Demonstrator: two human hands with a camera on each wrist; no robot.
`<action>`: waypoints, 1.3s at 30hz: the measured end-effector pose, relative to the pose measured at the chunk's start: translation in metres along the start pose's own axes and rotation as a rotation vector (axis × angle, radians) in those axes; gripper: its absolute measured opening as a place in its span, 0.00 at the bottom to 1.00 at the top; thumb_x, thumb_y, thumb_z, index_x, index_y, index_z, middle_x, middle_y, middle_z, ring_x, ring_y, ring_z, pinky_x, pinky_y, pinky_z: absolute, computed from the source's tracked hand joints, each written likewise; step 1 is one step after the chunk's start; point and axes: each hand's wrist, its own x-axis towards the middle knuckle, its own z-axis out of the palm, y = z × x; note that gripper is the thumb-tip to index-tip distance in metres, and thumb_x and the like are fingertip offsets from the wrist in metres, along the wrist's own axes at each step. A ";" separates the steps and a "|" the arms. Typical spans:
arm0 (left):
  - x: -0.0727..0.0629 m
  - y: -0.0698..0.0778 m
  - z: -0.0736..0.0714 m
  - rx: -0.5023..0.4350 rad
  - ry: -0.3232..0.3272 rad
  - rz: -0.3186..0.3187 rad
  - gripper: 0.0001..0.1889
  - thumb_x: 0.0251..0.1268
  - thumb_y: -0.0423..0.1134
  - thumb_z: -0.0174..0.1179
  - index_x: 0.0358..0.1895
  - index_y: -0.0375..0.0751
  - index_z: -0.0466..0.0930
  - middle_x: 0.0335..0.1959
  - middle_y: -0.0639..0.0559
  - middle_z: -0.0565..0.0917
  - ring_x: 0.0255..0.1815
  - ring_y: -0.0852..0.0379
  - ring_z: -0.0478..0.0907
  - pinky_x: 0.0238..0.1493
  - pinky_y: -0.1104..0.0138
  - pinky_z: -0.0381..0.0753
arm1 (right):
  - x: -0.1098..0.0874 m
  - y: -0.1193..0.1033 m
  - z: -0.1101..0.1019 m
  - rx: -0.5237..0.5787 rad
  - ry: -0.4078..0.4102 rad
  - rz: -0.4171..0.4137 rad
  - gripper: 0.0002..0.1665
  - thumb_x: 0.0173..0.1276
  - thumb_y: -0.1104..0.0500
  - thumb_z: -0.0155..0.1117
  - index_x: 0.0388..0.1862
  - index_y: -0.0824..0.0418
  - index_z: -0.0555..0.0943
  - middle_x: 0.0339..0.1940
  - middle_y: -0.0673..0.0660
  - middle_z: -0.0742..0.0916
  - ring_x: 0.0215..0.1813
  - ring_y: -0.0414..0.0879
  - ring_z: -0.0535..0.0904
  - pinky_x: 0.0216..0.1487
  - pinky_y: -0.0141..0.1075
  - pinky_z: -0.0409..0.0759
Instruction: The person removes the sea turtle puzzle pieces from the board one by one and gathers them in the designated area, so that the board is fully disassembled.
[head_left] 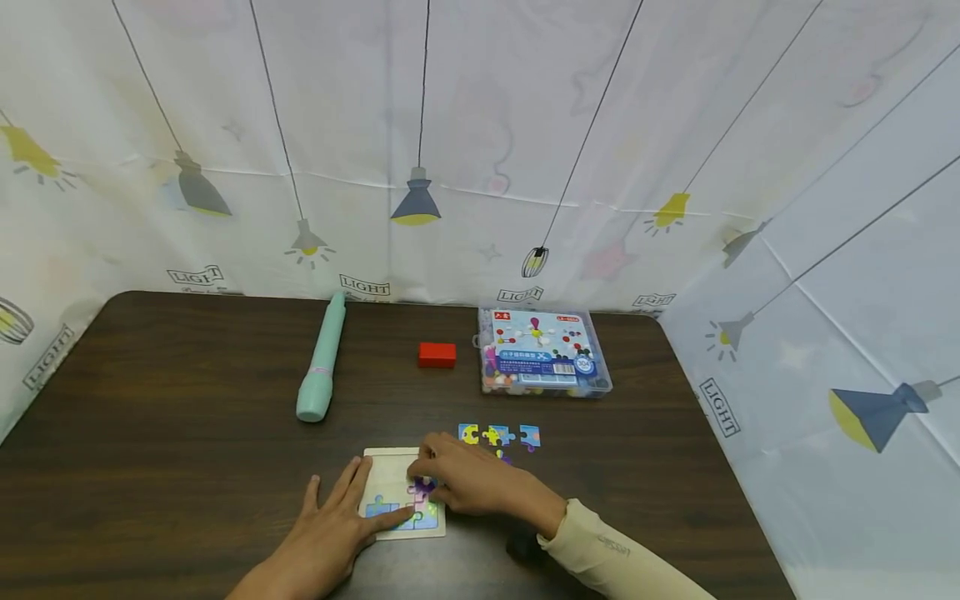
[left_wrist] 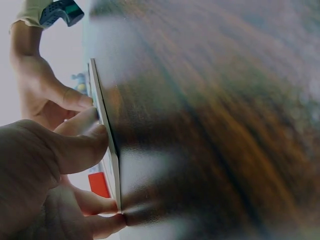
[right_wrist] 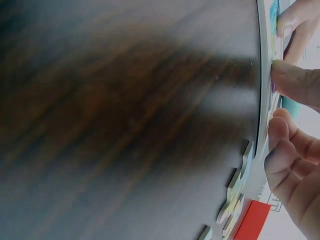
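A pale wooden puzzle tray (head_left: 390, 471) lies flat on the table, its lower part filled with joined blue, pink and green jigsaw pieces (head_left: 423, 518). My left hand (head_left: 330, 525) is spread over the tray's left side, thumb across the joined pieces and fingertips at the upper left edge. Over the tray's right side, my right hand (head_left: 476, 479) holds a purple puzzle piece (head_left: 423, 486) between thumb and fingers, right at the joined ones. The right wrist view shows that thumb (right_wrist: 295, 82) pressed down on purple, the other fingers curled.
Several loose puzzle pieces (head_left: 498, 435) lie beyond my right hand, one partly hidden by it. Farther back are a red block (head_left: 437, 355), a clear box of molecule-model parts (head_left: 546, 353) and a mint-green, bottle-shaped object (head_left: 321, 358). A lamp-print curtain (head_left: 480, 150) hangs behind the table.
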 end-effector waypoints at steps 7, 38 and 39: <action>0.000 0.000 -0.001 -0.006 -0.014 -0.008 0.31 0.72 0.36 0.64 0.68 0.80 0.74 0.81 0.31 0.50 0.81 0.31 0.45 0.64 0.21 0.49 | 0.002 -0.002 0.000 0.089 0.019 0.006 0.14 0.68 0.62 0.73 0.50 0.52 0.82 0.43 0.47 0.80 0.43 0.36 0.72 0.42 0.25 0.73; -0.001 0.003 0.000 0.015 0.041 0.008 0.31 0.71 0.37 0.64 0.68 0.81 0.74 0.81 0.30 0.52 0.80 0.31 0.50 0.63 0.21 0.53 | -0.090 0.080 -0.030 0.166 0.008 0.200 0.13 0.64 0.68 0.73 0.32 0.54 0.78 0.29 0.46 0.73 0.33 0.38 0.66 0.35 0.33 0.67; -0.001 0.003 0.000 0.017 0.046 0.012 0.30 0.71 0.38 0.64 0.68 0.80 0.74 0.81 0.30 0.52 0.80 0.31 0.50 0.63 0.21 0.53 | -0.090 0.079 -0.029 0.154 0.005 0.209 0.12 0.64 0.68 0.73 0.33 0.53 0.79 0.30 0.46 0.73 0.34 0.39 0.66 0.35 0.33 0.68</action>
